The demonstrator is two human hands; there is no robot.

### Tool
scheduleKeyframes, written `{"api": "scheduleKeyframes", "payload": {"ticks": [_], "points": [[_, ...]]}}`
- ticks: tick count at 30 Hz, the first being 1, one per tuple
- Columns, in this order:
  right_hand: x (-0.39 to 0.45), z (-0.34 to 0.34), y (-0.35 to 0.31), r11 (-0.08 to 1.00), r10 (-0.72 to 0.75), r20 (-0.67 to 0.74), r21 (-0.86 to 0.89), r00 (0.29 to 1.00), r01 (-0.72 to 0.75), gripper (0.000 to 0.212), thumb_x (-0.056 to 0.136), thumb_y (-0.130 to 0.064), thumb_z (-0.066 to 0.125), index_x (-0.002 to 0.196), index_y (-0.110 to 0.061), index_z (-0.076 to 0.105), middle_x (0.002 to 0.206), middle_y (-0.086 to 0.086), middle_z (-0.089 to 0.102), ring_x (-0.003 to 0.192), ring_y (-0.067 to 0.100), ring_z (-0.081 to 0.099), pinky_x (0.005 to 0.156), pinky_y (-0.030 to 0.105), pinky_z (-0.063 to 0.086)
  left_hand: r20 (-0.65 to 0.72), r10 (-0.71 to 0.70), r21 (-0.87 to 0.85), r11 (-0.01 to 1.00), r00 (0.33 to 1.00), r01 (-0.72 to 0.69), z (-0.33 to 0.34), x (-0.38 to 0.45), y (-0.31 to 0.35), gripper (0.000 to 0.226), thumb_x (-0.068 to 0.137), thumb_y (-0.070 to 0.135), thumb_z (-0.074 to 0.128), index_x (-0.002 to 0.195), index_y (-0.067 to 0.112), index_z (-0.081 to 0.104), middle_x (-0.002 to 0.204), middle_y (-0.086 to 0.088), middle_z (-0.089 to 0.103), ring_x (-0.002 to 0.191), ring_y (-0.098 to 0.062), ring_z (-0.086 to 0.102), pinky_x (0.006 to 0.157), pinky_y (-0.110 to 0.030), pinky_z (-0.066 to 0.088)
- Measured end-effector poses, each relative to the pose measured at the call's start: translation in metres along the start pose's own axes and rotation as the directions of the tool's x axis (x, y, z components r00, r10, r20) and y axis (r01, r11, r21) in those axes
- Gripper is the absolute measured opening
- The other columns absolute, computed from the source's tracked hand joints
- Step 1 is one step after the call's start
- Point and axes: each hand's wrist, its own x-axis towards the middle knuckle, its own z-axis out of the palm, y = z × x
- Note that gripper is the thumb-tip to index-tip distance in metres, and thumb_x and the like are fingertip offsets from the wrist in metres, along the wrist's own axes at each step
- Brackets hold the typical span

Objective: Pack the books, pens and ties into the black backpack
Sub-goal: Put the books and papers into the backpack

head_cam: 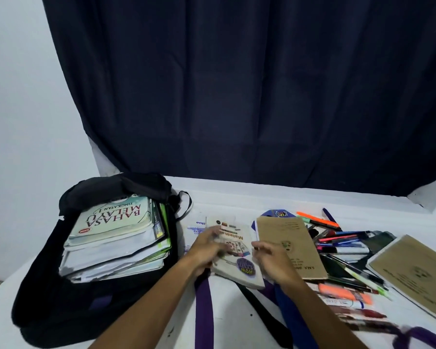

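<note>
Now both hands on Matematik book (237,253) at table centre: left hand (207,250) gripping its left edge, right hand (269,258) blurred, grip unclear. Black backpack (61,285) left, stuffed with books. Pens (342,241), ties (203,306) nearby.

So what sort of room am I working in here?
Probably a bedroom or home study: a white-covered surface against a dark navy curtain, strewn with school workbooks and pens, beside an open black backpack.

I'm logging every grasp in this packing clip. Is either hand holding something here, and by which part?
The left hand grips the Matematik book by its left edge. The right hand hovers at the book's right edge; motion blur hides whether it grips.
</note>
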Motion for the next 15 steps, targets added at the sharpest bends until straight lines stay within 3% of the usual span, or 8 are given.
{"api": "scheduleKeyframes", "payload": {"ticks": [1,3,5,7,8,10,15], "points": [[0.002,0.004,0.006,0.999,0.026,0.010,-0.037,1.000,-0.026,0.028,0.094,-0.005,0.054,0.118,-0.010,0.066,0.108,0.003,0.066,0.084,0.003,0.060,0.067,0.013,0.045,-0.024,-0.020,0.008,1.000,1.000,0.020,0.000,0.000,-0.004,0.053,0.080,-0.012,0.062,0.127,0.014,0.056,0.114,-0.010,0.066,0.074,-0.021,0.063,0.055,-0.027,0.046],[0.003,0.007,0.012,0.996,0.066,0.014,-0.058,0.998,-0.065,0.026,0.092,-0.004,0.056,0.114,-0.012,0.068,0.117,0.003,0.063,0.094,0.010,0.059,0.078,0.020,0.047,-0.041,-0.069,-0.088,0.994,0.997,0.065,-0.004,0.000,-0.010,0.058,0.075,-0.020,0.056,0.125,0.010,0.060,0.103,-0.016,0.070,0.076,-0.027,0.063,0.065,-0.032,0.042],[0.006,0.005,0.013,0.996,0.088,-0.032,0.002,0.996,-0.088,0.025,0.091,-0.003,0.057,0.110,-0.014,0.070,0.113,0.004,0.064,0.081,0.008,0.058,0.064,0.015,0.047,-0.020,-0.096,-0.231,0.969,0.995,0.089,-0.006,0.001,-0.007,0.058,0.076,-0.024,0.051,0.123,0.009,0.059,0.100,-0.018,0.070,0.086,-0.032,0.065,0.072,-0.035,0.048],[0.010,0.000,0.010,0.981,0.158,-0.055,0.126,0.986,-0.150,0.024,0.089,-0.003,0.059,0.106,-0.015,0.072,0.108,0.005,0.066,0.081,0.013,0.061,0.062,0.022,0.053,0.009,-0.069,-0.338,0.939,0.998,0.068,-0.007,-0.002,0.000,0.058,0.079,-0.026,0.047,0.123,0.010,0.057,0.100,-0.018,0.068,0.085,-0.033,0.066,0.063,-0.033,0.057],[0.012,-0.002,0.007,0.954,0.214,-0.027,0.222,0.977,-0.203,0.025,0.089,-0.003,0.059,0.106,-0.015,0.072,0.107,0.006,0.068,0.086,0.020,0.064,0.067,0.032,0.058,0.036,-0.050,-0.375,0.925,0.998,0.059,-0.009,-0.005,0.004,0.058,0.081,-0.026,0.046,0.124,0.011,0.057,0.101,-0.018,0.067,0.085,-0.033,0.066,0.058,-0.034,0.058],[0.014,-0.004,-0.004,0.864,0.260,0.092,0.423,0.961,-0.274,0.027,0.087,0.000,0.059,0.109,-0.012,0.070,0.102,0.012,0.072,0.085,0.028,0.067,0.068,0.040,0.058,0.083,-0.008,-0.430,0.902,0.997,0.043,-0.015,-0.014,0.012,0.057,0.082,-0.026,0.046,0.124,0.012,0.056,0.106,-0.020,0.067,0.087,-0.035,0.066,0.055,-0.035,0.058],[0.010,0.020,-0.056,0.794,0.081,0.172,0.585,0.982,-0.168,0.028,0.084,0.009,0.059,0.105,-0.006,0.068,0.096,0.017,0.073,0.072,0.024,0.071,0.051,0.026,0.056,0.015,0.109,-0.477,0.875,0.994,-0.089,-0.061,-0.042,0.032,0.054,0.083,-0.025,0.047,0.120,0.012,0.059,0.100,-0.015,0.072,0.089,-0.031,0.068,0.068,-0.032,0.061]]}}
